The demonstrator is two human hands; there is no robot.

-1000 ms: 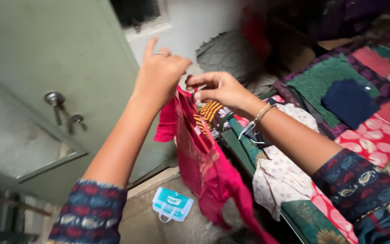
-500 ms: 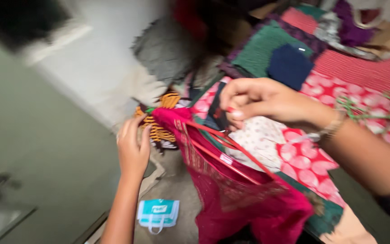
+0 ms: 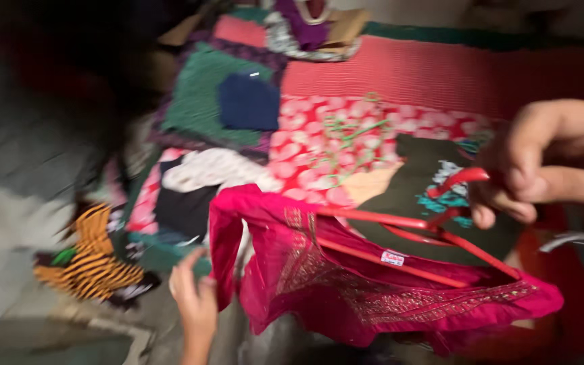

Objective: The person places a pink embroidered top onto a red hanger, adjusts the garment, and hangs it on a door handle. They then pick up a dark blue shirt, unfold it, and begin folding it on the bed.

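Right hand [image 3: 549, 159] pinches hook of red hanger [image 3: 400, 230], fingers curled shut on it. Pink embroidered garment [image 3: 366, 290] hangs on the hanger, held tilted above the bed [image 3: 441, 74]. Left hand [image 3: 194, 304] sits low at the garment's left edge, fingers partly spread, touching the fabric; grip unclear, blurred. Bed carries a navy cloth [image 3: 250, 101] on a green cloth [image 3: 197, 101], a green hanger [image 3: 346, 135], and an orange striped garment [image 3: 92, 260] off to the left.
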